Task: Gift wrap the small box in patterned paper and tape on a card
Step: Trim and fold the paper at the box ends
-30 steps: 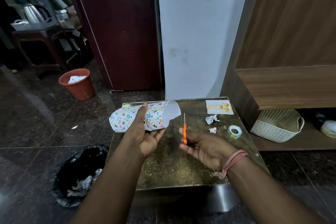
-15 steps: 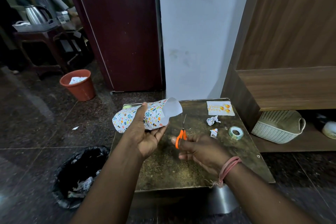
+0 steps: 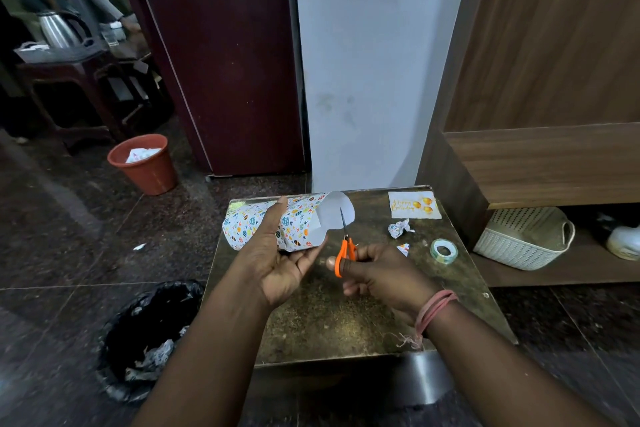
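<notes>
My left hand [image 3: 277,253] grips a bundle of patterned paper [image 3: 298,222] above the left part of the small table [image 3: 346,319]; the paper's white inner side [image 3: 334,213] curls open at its right end. Whether the box is inside cannot be seen. My right hand [image 3: 377,270] holds orange-handled scissors [image 3: 344,250], blades pointing up at the white paper edge. A birthday card [image 3: 414,205] lies at the table's far right. A tape roll [image 3: 444,251] lies right of my right hand.
Two crumpled paper scraps [image 3: 400,229] lie between card and tape. A black-lined bin [image 3: 149,336] stands on the floor at the left, an orange bucket [image 3: 143,163] further back. A white basket [image 3: 523,239] sits on a low shelf at the right. A person sits far left.
My left hand lifted and tilted the paper bundle. My right hand settled its fingers into the scissor handles and brought the blades up to the white paper edge.
</notes>
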